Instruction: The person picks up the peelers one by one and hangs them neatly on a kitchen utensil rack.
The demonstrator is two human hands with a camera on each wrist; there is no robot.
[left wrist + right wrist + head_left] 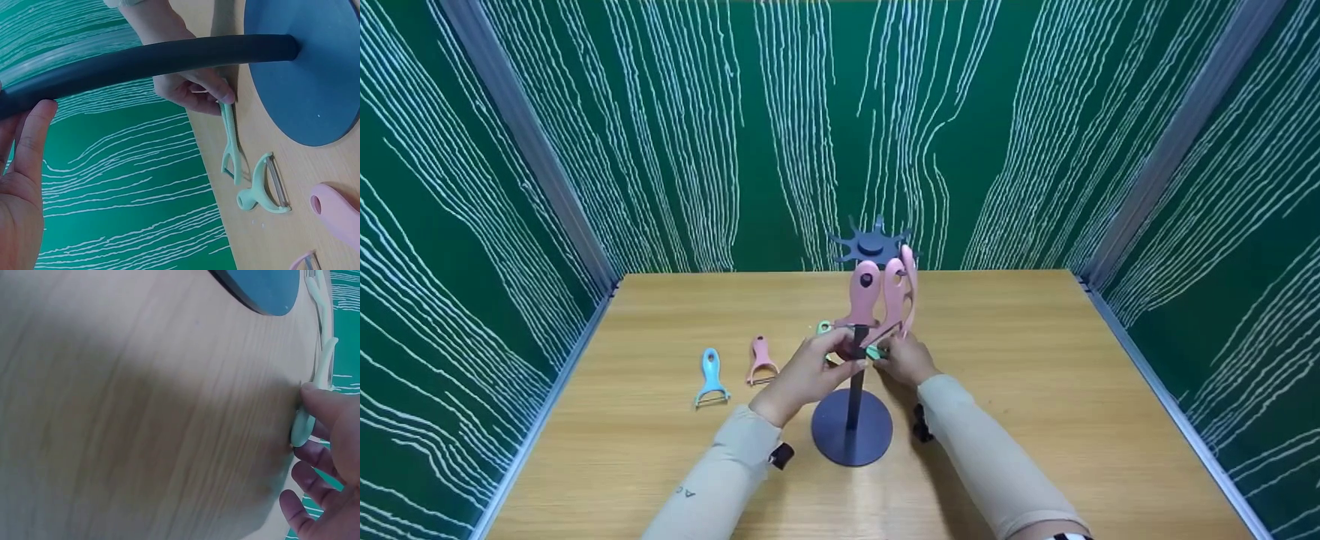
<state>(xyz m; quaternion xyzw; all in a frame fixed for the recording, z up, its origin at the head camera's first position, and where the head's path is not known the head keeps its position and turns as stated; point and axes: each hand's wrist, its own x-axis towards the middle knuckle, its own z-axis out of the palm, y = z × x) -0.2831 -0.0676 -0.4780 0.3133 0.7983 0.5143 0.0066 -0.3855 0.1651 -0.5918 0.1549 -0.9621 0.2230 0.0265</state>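
My left hand [810,371] grips the upper pole [855,401] of a dark stand; in the left wrist view, its fingers [36,132] lie against the pole. Behind the stand, my right hand [910,361] pinches the handle of a light green peeler [229,138] low over the table between thumb and finger. The right wrist view also shows that green peeler [302,424] in the pinch. Another green peeler [259,188] lies on the table close by. Several pink peelers [864,296] hang by their handles from the stand's hooked top [871,246], partly overlapping one another.
Left of the stand, a blue peeler [711,371] and a pink peeler [760,351] lie on the wooden table [997,450]. The stand's round base [836,442] sits between my forearms. Green walls with white lines [787,135] enclose the table's back and sides.
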